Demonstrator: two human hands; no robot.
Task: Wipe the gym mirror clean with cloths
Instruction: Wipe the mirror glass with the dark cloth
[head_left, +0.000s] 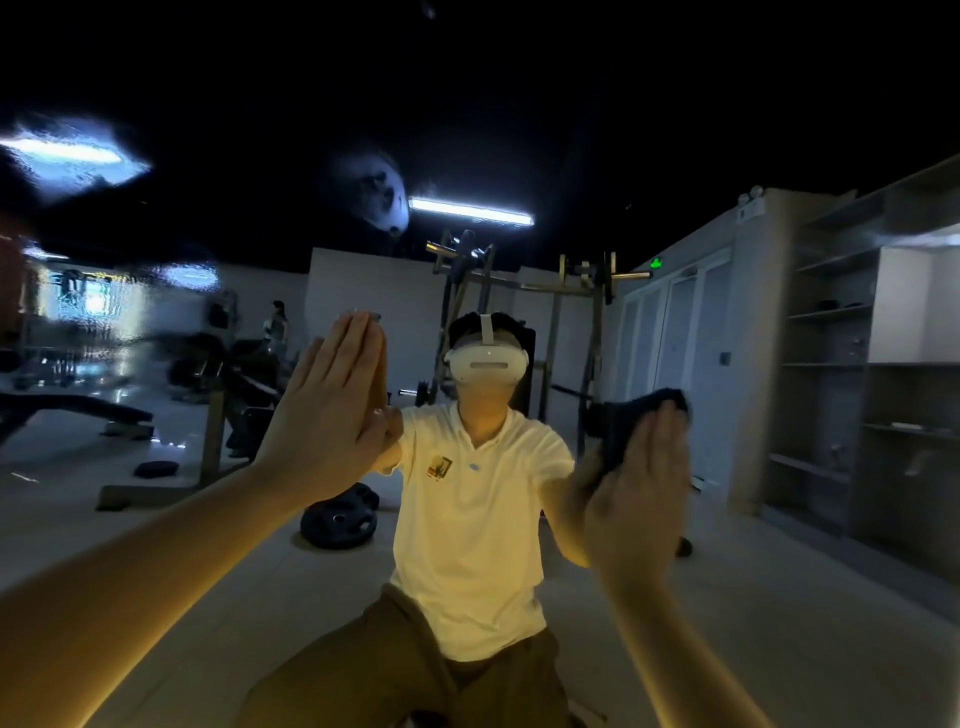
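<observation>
One wide-angle camera rides on the person's head and faces the mirror (218, 545) almost square on, near enough that both outstretched hands reach it. The glass fills the whole frame, so nearly everything seen is reflection. The reflected headset (487, 364) looks straight back from the centre. The left hand (332, 410) lies at 9 o'clock from centre and the right hand (639, 499) at 3 o'clock, with the forearms entering from 7 and 5 o'clock. Shelves (831, 364) at 3 o'clock lean with the lens's curve.
</observation>
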